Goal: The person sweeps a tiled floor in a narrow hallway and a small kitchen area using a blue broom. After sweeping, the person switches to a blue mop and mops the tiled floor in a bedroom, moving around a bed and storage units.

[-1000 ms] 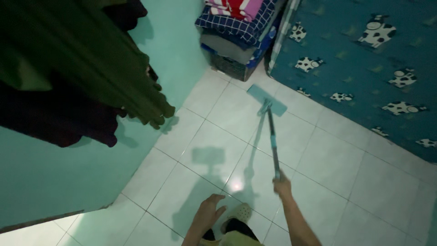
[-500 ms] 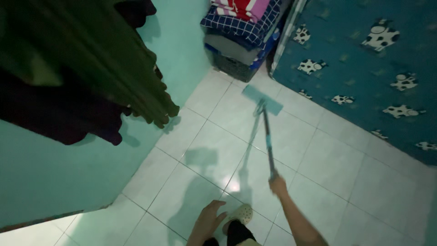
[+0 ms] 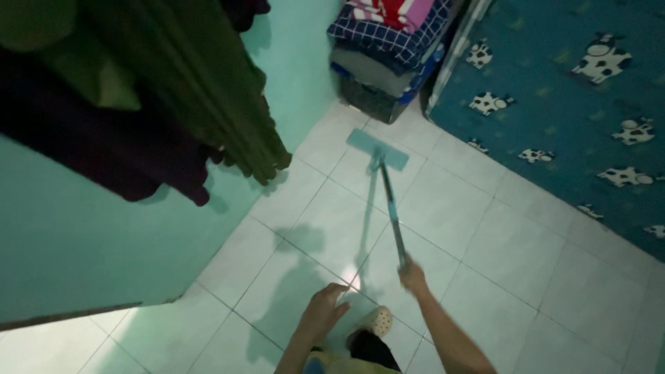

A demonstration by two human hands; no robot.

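teal flat mop [image 3: 377,149] has slid nearer the stacked bedding [image 3: 388,48]; right hand [image 3: 413,275] fingers wrapped round its handle, left hand [image 3: 325,310] loosely open, empty; bare tiled floor [image 3: 526,277] rightward.

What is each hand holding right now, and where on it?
The right hand grips the flat mop at the upper end of its handle. The left hand holds nothing.

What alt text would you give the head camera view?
A person's right hand grips the handle of a flat teal floor mop resting on white tiled floor; the left hand hangs free. Dark hanging clothes at left, cow-print blue mattress at right.
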